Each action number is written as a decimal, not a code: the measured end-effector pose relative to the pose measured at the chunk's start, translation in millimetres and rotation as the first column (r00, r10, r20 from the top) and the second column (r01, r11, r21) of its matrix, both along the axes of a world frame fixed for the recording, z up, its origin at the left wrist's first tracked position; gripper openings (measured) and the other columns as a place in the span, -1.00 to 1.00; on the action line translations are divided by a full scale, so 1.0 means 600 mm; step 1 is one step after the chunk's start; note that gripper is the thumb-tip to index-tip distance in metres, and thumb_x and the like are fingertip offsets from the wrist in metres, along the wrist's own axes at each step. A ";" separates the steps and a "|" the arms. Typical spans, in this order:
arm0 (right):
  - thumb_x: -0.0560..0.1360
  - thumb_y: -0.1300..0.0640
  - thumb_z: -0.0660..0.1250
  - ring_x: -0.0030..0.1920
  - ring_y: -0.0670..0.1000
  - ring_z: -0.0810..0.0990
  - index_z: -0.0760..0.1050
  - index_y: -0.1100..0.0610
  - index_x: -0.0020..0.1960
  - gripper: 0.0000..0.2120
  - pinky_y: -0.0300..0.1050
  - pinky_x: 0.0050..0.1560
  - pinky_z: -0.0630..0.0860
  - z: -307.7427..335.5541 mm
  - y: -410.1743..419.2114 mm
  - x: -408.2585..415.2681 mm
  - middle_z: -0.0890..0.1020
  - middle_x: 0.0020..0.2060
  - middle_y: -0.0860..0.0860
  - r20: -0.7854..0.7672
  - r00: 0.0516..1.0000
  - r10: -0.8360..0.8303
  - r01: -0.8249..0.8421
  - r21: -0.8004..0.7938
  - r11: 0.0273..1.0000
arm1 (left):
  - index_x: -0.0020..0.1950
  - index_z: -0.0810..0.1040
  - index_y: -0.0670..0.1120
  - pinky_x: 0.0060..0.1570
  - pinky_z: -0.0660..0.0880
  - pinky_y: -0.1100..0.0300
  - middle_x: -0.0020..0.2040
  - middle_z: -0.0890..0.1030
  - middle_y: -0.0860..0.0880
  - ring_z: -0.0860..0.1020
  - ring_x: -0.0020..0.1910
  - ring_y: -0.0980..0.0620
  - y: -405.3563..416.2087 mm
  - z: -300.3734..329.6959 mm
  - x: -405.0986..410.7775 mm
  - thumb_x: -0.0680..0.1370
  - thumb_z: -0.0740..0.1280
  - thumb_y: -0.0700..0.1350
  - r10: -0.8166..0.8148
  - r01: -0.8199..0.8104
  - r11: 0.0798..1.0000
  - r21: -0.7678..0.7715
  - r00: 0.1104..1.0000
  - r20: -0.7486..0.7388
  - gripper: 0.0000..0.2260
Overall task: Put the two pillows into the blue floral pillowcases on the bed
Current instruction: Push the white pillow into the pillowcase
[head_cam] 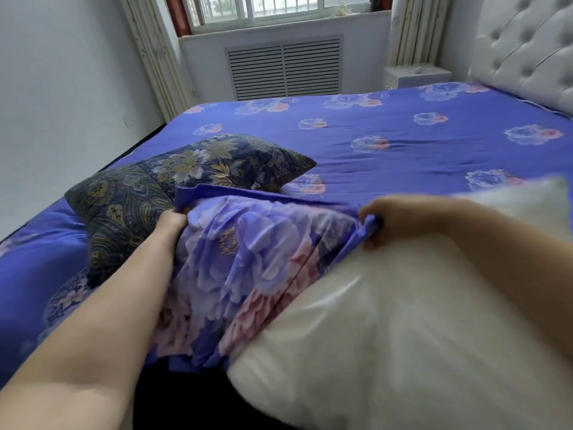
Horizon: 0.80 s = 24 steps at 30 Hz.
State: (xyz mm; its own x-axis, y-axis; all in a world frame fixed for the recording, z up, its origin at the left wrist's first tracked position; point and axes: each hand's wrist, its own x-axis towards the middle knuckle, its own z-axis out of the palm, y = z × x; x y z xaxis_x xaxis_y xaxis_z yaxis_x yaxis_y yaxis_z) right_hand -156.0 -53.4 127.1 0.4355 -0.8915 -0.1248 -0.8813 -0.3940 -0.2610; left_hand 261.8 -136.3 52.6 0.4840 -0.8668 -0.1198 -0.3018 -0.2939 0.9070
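The bed (387, 141) fills the view, spread with a blue floral sheet, tufted headboard (527, 48) off at the far right corner. At the near edge lies the white pillow (403, 336), big and plump, its left end tucked under the pillowcase (254, 259). The pillowcase is bunched over that end, its blue hem stretched wide between the two hands, and that's the point of the hold: it keeps the mouth open so the pillow can feed in. Only a part of the pillow looks covered, so this one is judged early in the stuffing, most of it not yet inside. Beyond, toward the left edge of the bed, sits a dark pillow (186, 181) in a navy and gold print, touching the pillowcase hem; it looks like the second pillow, waiting its turn. The left hand (172, 221) has its fingers clenched on the hem's left end. The right hand (393, 221), reaching across the pillow, pinches the hem's right end, fingers curled round the cloth. A pull toward the near edge looks the likely call.
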 end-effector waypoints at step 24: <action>0.46 -0.19 0.17 -0.01 0.19 0.52 0.46 0.16 0.07 -0.56 0.06 0.01 0.42 -0.222 0.094 0.300 0.56 -0.05 0.11 0.593 0.768 -0.243 0.542 -0.397 0.741 | 0.22 0.52 -0.32 0.08 0.41 0.09 0.19 0.56 -0.27 0.52 0.18 -0.18 0.219 -0.105 0.014 0.52 0.17 0.29 -0.212 0.068 0.915 0.398 0.920 0.329 -0.33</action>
